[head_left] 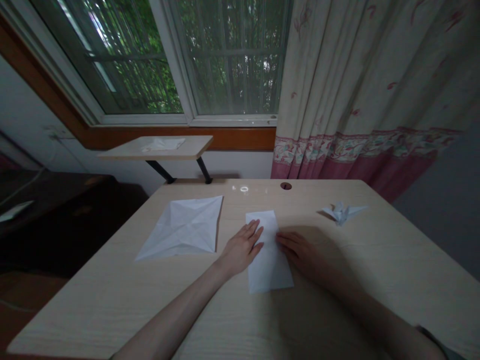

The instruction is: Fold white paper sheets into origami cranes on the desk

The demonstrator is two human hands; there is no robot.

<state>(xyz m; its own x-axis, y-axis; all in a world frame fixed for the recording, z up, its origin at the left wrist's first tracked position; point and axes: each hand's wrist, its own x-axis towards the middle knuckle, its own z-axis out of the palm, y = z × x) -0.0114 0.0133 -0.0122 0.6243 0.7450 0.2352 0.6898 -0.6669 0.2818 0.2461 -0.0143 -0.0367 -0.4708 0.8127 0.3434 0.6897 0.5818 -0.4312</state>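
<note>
A white sheet of paper (268, 272), folded into a long rectangle, lies flat on the desk in front of me. My left hand (243, 246) rests on its left part with the fingers stretched and a little apart. At the paper's right edge lies my right hand (298, 250), its fingers extended side by side and the fingertips touching that edge. Left of my hands is a second white sheet (187, 225), opened out and marked with creases. A folded paper crane (340, 213) stands on the desk to the right.
The pale wooden desk (142, 305) carries a small raised shelf (127, 149) at its back left, with white paper (163, 144) on it. Near the back edge is a round cable hole (286, 186). Behind are a window (232, 60) and a curtain (337, 75).
</note>
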